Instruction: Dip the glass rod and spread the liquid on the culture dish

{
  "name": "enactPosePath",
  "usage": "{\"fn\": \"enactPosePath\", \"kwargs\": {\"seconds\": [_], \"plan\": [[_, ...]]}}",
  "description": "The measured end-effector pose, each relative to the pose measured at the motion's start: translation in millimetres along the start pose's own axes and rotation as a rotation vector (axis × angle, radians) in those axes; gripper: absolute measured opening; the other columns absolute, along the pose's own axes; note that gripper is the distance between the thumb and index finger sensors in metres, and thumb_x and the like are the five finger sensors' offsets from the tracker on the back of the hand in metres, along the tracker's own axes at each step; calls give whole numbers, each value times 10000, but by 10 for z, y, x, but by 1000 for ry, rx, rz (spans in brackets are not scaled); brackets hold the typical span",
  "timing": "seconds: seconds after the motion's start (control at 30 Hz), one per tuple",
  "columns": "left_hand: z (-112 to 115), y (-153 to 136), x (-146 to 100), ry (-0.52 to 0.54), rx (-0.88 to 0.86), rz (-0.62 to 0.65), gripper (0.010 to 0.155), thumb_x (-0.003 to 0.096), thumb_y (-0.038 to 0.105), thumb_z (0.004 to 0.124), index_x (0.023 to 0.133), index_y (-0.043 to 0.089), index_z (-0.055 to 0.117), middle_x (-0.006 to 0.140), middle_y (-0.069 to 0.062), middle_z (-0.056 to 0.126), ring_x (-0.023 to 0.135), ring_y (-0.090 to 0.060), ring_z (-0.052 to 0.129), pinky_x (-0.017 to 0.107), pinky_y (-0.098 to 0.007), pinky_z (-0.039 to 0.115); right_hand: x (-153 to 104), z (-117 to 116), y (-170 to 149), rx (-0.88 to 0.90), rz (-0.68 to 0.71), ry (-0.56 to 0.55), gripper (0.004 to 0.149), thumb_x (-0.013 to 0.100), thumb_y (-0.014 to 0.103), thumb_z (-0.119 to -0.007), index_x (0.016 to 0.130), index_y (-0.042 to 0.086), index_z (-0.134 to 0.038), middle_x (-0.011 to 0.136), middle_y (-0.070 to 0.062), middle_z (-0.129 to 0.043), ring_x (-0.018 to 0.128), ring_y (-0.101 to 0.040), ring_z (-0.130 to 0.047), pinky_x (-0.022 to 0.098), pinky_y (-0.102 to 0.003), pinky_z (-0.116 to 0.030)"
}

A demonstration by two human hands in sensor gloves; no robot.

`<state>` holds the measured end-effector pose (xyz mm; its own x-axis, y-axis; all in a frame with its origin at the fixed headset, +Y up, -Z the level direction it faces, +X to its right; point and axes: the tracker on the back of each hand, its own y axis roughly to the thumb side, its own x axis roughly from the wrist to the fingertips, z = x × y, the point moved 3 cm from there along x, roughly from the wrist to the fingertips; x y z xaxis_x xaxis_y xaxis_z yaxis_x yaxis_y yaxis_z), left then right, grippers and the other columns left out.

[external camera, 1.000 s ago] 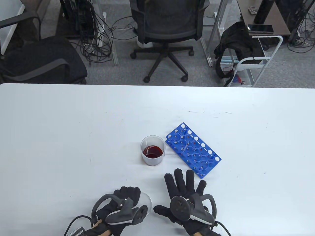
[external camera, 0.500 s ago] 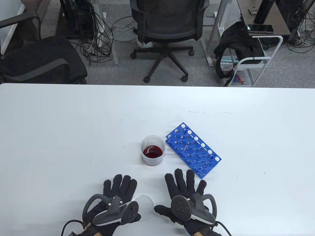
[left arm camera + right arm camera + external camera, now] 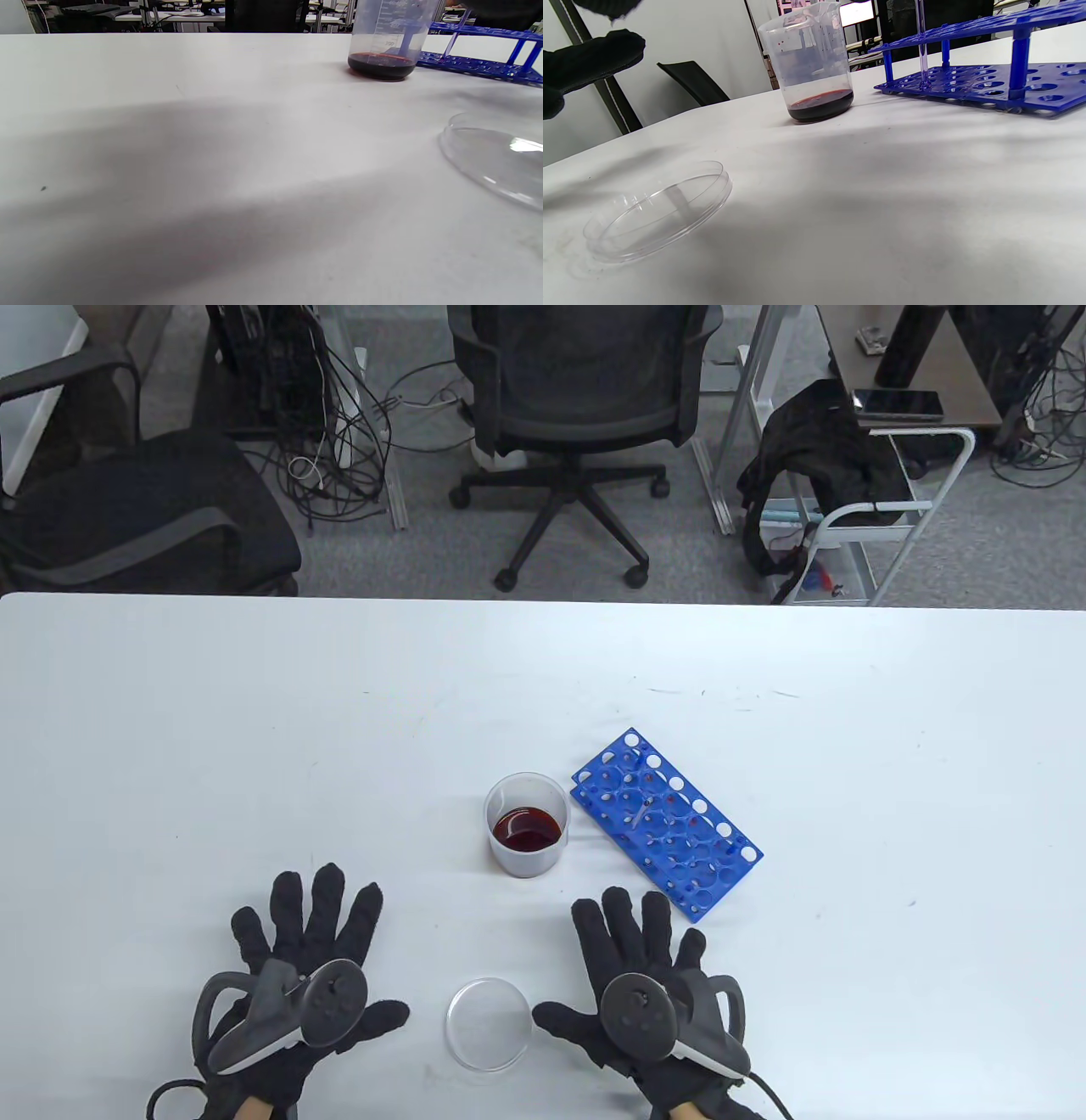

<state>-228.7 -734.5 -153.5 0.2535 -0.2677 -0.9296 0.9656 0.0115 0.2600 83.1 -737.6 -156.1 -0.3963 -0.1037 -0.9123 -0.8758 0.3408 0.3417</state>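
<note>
A clear culture dish (image 3: 489,1024) lies flat on the white table between my two hands; it also shows in the left wrist view (image 3: 496,159) and the right wrist view (image 3: 657,212). A clear beaker (image 3: 526,824) with dark red liquid stands behind it, also in the wrist views (image 3: 388,38) (image 3: 814,63). A thin glass rod (image 3: 640,812) stands in the blue tube rack (image 3: 666,823), seen upright in the right wrist view (image 3: 922,42). My left hand (image 3: 310,933) lies open and flat, left of the dish. My right hand (image 3: 632,937) lies open and flat, right of the dish. Both are empty.
The blue rack (image 3: 988,63) sits right of the beaker, just beyond my right fingertips. Office chairs (image 3: 585,407) and a cart (image 3: 874,500) stand beyond the table's far edge (image 3: 543,598).
My left hand let go of the culture dish, leaving it flat on the table, and moved left with fingers spread. My right hand has barely moved.
</note>
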Motion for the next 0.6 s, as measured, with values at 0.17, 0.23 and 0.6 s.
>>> {"fn": "enactPosePath", "kwargs": {"seconds": [0.17,0.23,0.6], "plan": [[17,24,8,0,8,8,1116,389,838,557,1123,288,-79,1184,-232,-80,1052,-652,-5,665,-858,173,-17,336,-141,75,-96,-295,915,571,612,-689,1174,47,-298,1176,-291,-324,1015,-629,-393,632,-805,-468],[46,36,28,-14,18,8,1115,388,837,556,1121,288,-81,1183,-231,-82,1052,-650,-3,666,-856,176,12,499,-241,106,-141,-414,870,575,542,-730,1158,32,-335,1150,-301,-388,985,-584,-545,634,-734,-585],[75,61,58,-30,23,7,1110,393,833,553,1121,284,-78,1182,-229,-78,1056,-646,4,674,-851,183,501,880,-587,95,-266,-602,706,553,438,-769,1104,84,-506,1022,-197,-706,649,-262,-951,431,-414,-863]]}}
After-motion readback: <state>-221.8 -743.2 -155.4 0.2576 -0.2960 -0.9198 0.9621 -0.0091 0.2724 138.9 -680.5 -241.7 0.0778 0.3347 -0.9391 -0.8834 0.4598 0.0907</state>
